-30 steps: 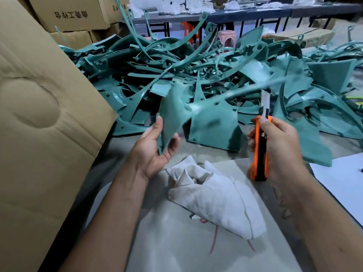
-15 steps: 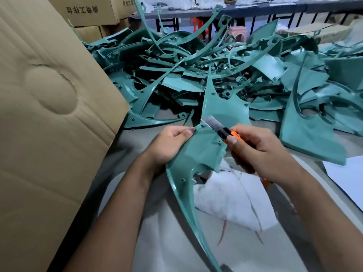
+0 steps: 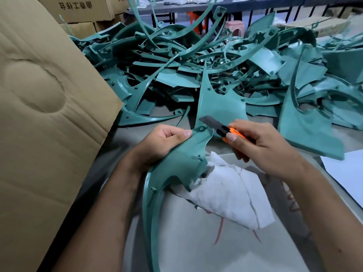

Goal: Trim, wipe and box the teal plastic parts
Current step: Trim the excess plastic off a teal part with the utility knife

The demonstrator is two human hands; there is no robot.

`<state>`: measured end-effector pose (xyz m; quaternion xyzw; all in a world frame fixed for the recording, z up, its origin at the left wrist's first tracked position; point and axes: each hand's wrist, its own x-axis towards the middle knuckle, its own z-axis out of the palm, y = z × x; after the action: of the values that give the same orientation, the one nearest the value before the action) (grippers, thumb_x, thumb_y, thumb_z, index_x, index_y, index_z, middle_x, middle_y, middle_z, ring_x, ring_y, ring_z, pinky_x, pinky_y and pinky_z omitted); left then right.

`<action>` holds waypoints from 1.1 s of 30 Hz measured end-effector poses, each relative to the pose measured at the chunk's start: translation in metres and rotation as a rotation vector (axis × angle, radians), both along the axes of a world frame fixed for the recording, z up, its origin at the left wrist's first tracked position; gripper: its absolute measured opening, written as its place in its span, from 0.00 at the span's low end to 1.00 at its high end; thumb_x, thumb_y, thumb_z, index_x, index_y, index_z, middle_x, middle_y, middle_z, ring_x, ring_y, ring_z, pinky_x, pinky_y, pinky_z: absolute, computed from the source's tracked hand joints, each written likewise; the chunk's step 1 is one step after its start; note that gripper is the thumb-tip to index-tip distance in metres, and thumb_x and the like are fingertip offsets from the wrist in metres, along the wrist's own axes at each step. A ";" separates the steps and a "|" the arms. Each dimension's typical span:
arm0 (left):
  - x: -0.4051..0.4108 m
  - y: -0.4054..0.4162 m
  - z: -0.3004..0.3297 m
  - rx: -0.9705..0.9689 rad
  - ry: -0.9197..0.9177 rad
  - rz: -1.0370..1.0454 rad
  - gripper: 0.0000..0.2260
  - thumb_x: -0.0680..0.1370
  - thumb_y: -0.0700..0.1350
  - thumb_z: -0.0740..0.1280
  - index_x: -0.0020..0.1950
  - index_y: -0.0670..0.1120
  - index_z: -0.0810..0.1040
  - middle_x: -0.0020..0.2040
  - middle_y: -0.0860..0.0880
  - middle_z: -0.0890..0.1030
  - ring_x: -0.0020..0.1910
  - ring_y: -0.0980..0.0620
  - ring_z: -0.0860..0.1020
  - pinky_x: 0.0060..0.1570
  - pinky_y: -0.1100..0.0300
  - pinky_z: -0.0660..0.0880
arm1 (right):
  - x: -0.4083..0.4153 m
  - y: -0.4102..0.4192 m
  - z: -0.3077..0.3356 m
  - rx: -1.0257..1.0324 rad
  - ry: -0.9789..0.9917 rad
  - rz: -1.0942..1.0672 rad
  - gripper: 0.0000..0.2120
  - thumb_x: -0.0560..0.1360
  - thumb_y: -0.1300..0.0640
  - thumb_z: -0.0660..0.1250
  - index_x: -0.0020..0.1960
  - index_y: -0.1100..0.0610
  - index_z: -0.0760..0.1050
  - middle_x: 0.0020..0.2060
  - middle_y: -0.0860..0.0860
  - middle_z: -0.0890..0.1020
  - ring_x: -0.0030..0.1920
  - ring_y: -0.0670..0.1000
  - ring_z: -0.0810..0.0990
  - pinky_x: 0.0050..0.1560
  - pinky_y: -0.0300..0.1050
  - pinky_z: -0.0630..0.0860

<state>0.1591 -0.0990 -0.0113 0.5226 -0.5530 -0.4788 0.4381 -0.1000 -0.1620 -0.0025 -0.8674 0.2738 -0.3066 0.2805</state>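
My left hand (image 3: 163, 142) grips a curved teal plastic part (image 3: 180, 160) by its upper corner; the part's long thin arm sweeps down toward me. My right hand (image 3: 263, 146) holds an orange utility knife (image 3: 225, 131) with its blade out, the blade lying at the part's top edge near a screw boss. A white cloth (image 3: 227, 191) lies crumpled on the table under the part and my right hand. A big heap of teal parts (image 3: 196, 61) fills the table beyond my hands.
A large cardboard box flap (image 3: 43, 118) stands close on the left. More cardboard cartons (image 3: 84, 8) are stacked behind it. A white sheet (image 3: 347, 173) lies at the right edge. A grey table surface (image 3: 196, 242) runs under my arms.
The teal part swung down from held up in the air to low over the cloth. My right hand brought the knife from upright at the right over to the part's top edge.
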 end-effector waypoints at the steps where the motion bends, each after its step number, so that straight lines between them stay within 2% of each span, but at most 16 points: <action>1: 0.000 0.001 0.000 0.003 -0.009 -0.009 0.19 0.85 0.42 0.61 0.39 0.46 0.86 0.30 0.53 0.82 0.25 0.61 0.76 0.25 0.70 0.71 | 0.000 -0.001 -0.001 -0.009 0.022 -0.023 0.13 0.85 0.46 0.61 0.45 0.52 0.74 0.32 0.50 0.80 0.32 0.53 0.79 0.36 0.59 0.77; 3: 0.000 0.002 0.000 0.020 -0.024 -0.040 0.18 0.85 0.42 0.61 0.40 0.44 0.85 0.29 0.54 0.81 0.24 0.62 0.75 0.24 0.70 0.69 | -0.001 -0.003 -0.003 -0.057 0.087 -0.116 0.13 0.85 0.45 0.61 0.46 0.52 0.74 0.33 0.49 0.78 0.33 0.53 0.77 0.38 0.60 0.76; 6: 0.000 0.001 0.001 0.030 -0.027 -0.058 0.18 0.84 0.46 0.62 0.48 0.31 0.82 0.28 0.53 0.80 0.23 0.61 0.74 0.23 0.70 0.68 | -0.003 -0.004 -0.003 -0.130 0.126 -0.242 0.12 0.84 0.46 0.62 0.45 0.50 0.74 0.33 0.48 0.77 0.36 0.53 0.76 0.39 0.59 0.75; 8: 0.000 0.001 0.001 0.014 -0.041 -0.060 0.24 0.81 0.49 0.63 0.53 0.25 0.78 0.29 0.51 0.80 0.24 0.59 0.74 0.24 0.68 0.69 | -0.002 -0.001 0.000 -0.120 0.019 -0.208 0.13 0.85 0.47 0.62 0.43 0.51 0.73 0.32 0.48 0.76 0.35 0.53 0.75 0.37 0.58 0.74; 11: -0.001 0.001 0.000 -0.035 -0.044 -0.058 0.23 0.84 0.46 0.59 0.55 0.23 0.76 0.28 0.53 0.79 0.23 0.61 0.72 0.24 0.70 0.67 | 0.003 0.005 0.002 -0.068 -0.074 -0.071 0.13 0.84 0.48 0.62 0.42 0.52 0.73 0.32 0.49 0.75 0.33 0.53 0.75 0.35 0.57 0.72; 13: -0.004 0.001 0.000 -0.047 -0.017 -0.060 0.24 0.84 0.47 0.58 0.56 0.22 0.74 0.25 0.55 0.77 0.22 0.62 0.71 0.24 0.71 0.66 | 0.007 0.007 -0.001 -0.066 -0.080 -0.110 0.15 0.85 0.47 0.61 0.41 0.52 0.71 0.31 0.49 0.74 0.33 0.53 0.74 0.36 0.57 0.72; 16: -0.013 0.001 0.002 -0.055 0.029 -0.094 0.26 0.85 0.48 0.58 0.57 0.21 0.72 0.24 0.56 0.75 0.21 0.63 0.70 0.23 0.71 0.65 | 0.007 0.001 -0.005 -0.124 0.047 -0.290 0.16 0.85 0.46 0.61 0.42 0.52 0.70 0.31 0.49 0.75 0.35 0.55 0.74 0.38 0.59 0.73; 18: -0.020 0.000 0.002 -0.050 0.053 -0.090 0.25 0.85 0.47 0.57 0.56 0.21 0.71 0.24 0.56 0.75 0.21 0.63 0.70 0.23 0.71 0.65 | 0.005 0.000 -0.005 -0.132 0.024 -0.352 0.16 0.85 0.45 0.61 0.42 0.52 0.70 0.30 0.50 0.74 0.35 0.55 0.74 0.37 0.58 0.73; 21: -0.023 -0.002 0.000 -0.038 0.026 -0.062 0.22 0.86 0.45 0.58 0.54 0.23 0.74 0.25 0.56 0.76 0.22 0.62 0.70 0.24 0.71 0.65 | 0.006 0.006 0.001 -0.090 -0.173 -0.184 0.15 0.85 0.47 0.60 0.41 0.52 0.71 0.31 0.50 0.74 0.34 0.55 0.73 0.35 0.56 0.71; 23: -0.021 -0.001 -0.001 -0.005 0.033 -0.039 0.22 0.86 0.45 0.58 0.53 0.24 0.76 0.26 0.55 0.77 0.23 0.62 0.71 0.24 0.70 0.66 | 0.008 0.008 0.001 -0.078 -0.193 -0.102 0.15 0.85 0.48 0.61 0.41 0.52 0.71 0.32 0.49 0.73 0.33 0.55 0.73 0.34 0.56 0.71; 25: -0.018 -0.001 0.001 0.033 0.064 -0.041 0.21 0.86 0.45 0.58 0.53 0.27 0.78 0.26 0.55 0.77 0.22 0.61 0.72 0.24 0.70 0.67 | 0.006 0.004 -0.002 -0.119 -0.095 -0.188 0.15 0.85 0.47 0.61 0.40 0.49 0.69 0.31 0.48 0.73 0.33 0.53 0.73 0.34 0.57 0.71; 27: -0.014 -0.001 0.002 0.048 0.129 -0.066 0.18 0.86 0.46 0.58 0.50 0.35 0.83 0.25 0.55 0.77 0.22 0.62 0.72 0.24 0.70 0.67 | 0.004 0.001 -0.004 -0.169 0.073 -0.353 0.15 0.84 0.45 0.61 0.41 0.49 0.70 0.30 0.48 0.75 0.34 0.52 0.74 0.36 0.56 0.73; 28: -0.013 -0.002 0.003 0.050 0.161 -0.051 0.18 0.86 0.46 0.59 0.49 0.37 0.84 0.26 0.55 0.77 0.22 0.61 0.72 0.24 0.70 0.68 | 0.003 0.000 -0.004 -0.160 0.070 -0.419 0.15 0.83 0.44 0.61 0.42 0.51 0.71 0.30 0.49 0.75 0.34 0.52 0.74 0.36 0.55 0.73; 30: -0.014 -0.004 0.005 0.041 0.188 0.039 0.17 0.81 0.47 0.62 0.49 0.33 0.82 0.29 0.50 0.79 0.25 0.57 0.75 0.26 0.67 0.71 | 0.002 0.001 -0.003 -0.100 -0.087 -0.474 0.18 0.82 0.41 0.60 0.43 0.53 0.71 0.30 0.50 0.74 0.33 0.52 0.72 0.36 0.53 0.71; 32: -0.014 -0.004 0.004 0.065 0.247 0.114 0.17 0.76 0.45 0.65 0.53 0.31 0.79 0.37 0.42 0.81 0.32 0.51 0.79 0.31 0.63 0.74 | 0.004 0.006 0.002 -0.017 -0.229 -0.434 0.23 0.80 0.35 0.61 0.42 0.54 0.69 0.30 0.51 0.71 0.31 0.50 0.69 0.34 0.51 0.68; 33: -0.013 -0.004 0.003 0.081 0.288 0.127 0.17 0.73 0.43 0.65 0.55 0.32 0.79 0.42 0.38 0.82 0.37 0.46 0.81 0.35 0.60 0.76 | 0.007 0.009 0.003 0.030 -0.263 -0.388 0.25 0.78 0.32 0.63 0.41 0.54 0.69 0.31 0.51 0.70 0.31 0.48 0.68 0.33 0.45 0.66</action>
<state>0.1457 -0.1029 -0.0078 0.4995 -0.4305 -0.5422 0.5208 -0.0930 -0.1532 0.0010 -0.7467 0.4012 -0.4610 0.2624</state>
